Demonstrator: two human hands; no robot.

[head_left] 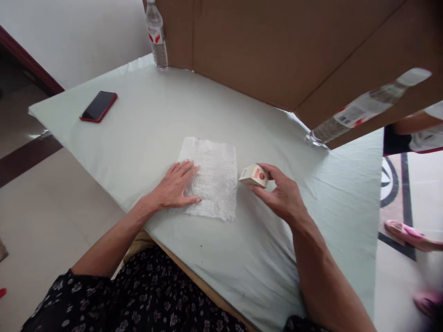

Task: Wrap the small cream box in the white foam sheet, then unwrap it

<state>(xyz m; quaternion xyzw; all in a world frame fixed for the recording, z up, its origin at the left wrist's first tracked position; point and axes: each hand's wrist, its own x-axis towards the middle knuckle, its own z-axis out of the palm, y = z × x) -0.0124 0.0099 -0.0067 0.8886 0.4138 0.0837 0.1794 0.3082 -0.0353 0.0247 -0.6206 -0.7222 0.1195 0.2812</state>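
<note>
A sheet of white bubble wrap (216,177) lies flat on the pale green table (145,124). My left hand (175,186) rests palm down on the sheet's left part, fingers stretched out flat. My right hand (282,196) pinches a small cream box with a red mark (254,175) just off the sheet's right edge, holding it tilted close above the table.
A red-cased phone (98,106) lies at the far left. One clear water bottle (156,34) stands at the back, another (363,108) at the right, both against brown cardboard panels (249,50). Another person's feet in pink slippers (408,233) are on the floor at right.
</note>
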